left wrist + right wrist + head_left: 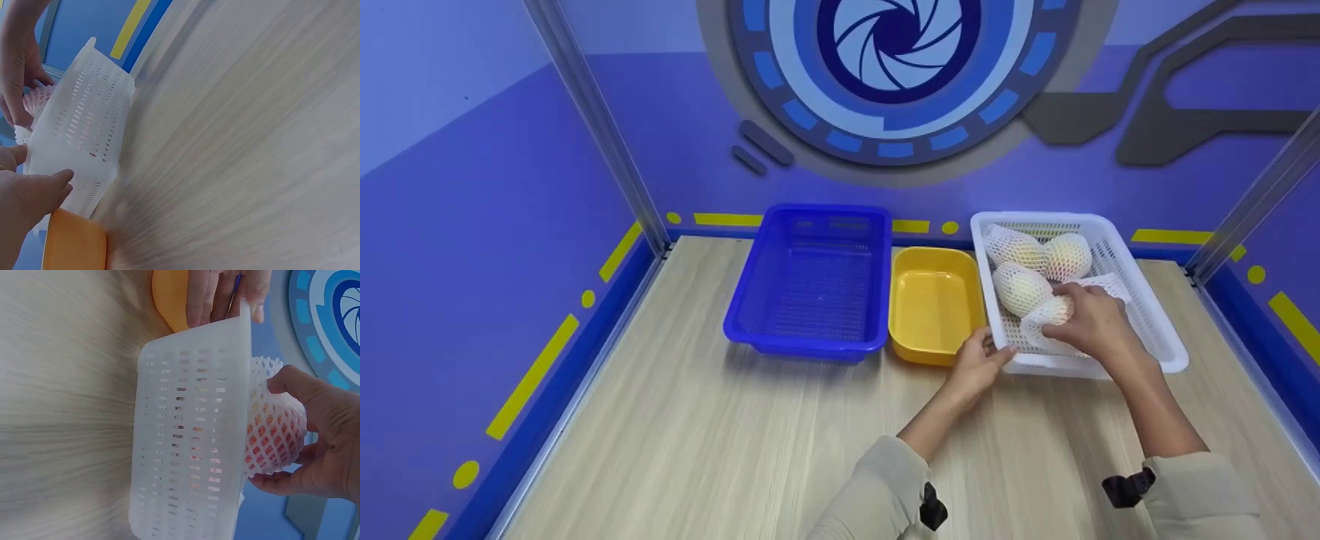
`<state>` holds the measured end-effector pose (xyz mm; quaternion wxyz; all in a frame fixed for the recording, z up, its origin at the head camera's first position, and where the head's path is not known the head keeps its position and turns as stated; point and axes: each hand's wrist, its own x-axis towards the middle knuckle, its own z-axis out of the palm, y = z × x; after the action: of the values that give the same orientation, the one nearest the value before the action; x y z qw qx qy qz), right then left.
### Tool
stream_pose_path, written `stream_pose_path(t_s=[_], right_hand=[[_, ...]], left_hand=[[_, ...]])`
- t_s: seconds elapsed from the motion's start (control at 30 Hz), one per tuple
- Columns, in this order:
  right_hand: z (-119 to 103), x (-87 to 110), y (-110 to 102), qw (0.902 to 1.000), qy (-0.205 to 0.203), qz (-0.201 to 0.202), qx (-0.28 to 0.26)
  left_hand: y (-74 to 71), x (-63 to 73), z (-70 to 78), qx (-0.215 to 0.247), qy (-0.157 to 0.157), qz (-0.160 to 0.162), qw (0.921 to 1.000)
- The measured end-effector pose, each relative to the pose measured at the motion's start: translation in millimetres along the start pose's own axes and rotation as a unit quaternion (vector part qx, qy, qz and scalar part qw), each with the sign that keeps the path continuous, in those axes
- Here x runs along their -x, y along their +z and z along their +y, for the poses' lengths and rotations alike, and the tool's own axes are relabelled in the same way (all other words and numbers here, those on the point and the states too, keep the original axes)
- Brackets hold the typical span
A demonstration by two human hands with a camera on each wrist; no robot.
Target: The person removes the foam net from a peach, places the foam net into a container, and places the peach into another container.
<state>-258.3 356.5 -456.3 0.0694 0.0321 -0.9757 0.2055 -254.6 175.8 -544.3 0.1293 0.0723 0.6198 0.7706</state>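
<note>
A white slotted basket [1147,319] stands at the right, holding several round fruits in white foam nets, among them one at the back right [1068,257]. My right hand [1093,319] grips a red-and-yellow fruit in its foam net [275,433] near the basket's front, its thumb and fingers on opposite sides. In the right wrist view this fruit shows above the rim. My left hand [976,369] holds the basket's front left corner, thumb at the rim and fingers against the outer wall. More white net [1106,283] shows beyond the right hand; what it covers is hidden.
Left of the white basket stands a yellow tub [936,304], close beside it. Further left is a blue slotted basket [810,296] with nothing seen inside. All three stand on a wooden tabletop [780,442] near the back wall.
</note>
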Motion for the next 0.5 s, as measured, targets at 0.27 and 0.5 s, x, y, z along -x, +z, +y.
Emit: stream_pose_path(t_s=[0.27, 0.5], right_hand=[[-9.3, 6.7, -4.6, 0.9999, -0.002, 0.012, -0.004], [-18.2, 15.1, -14.0, 0.9992, -0.015, 0.036, -0.003]], left_hand=[[0.1, -0.9, 0.5, -0.003, -0.009, 0.005, 0.9999], [-0.3, -2.2, 5.6, 0.002, -0.026, 0.001, 0.9997]])
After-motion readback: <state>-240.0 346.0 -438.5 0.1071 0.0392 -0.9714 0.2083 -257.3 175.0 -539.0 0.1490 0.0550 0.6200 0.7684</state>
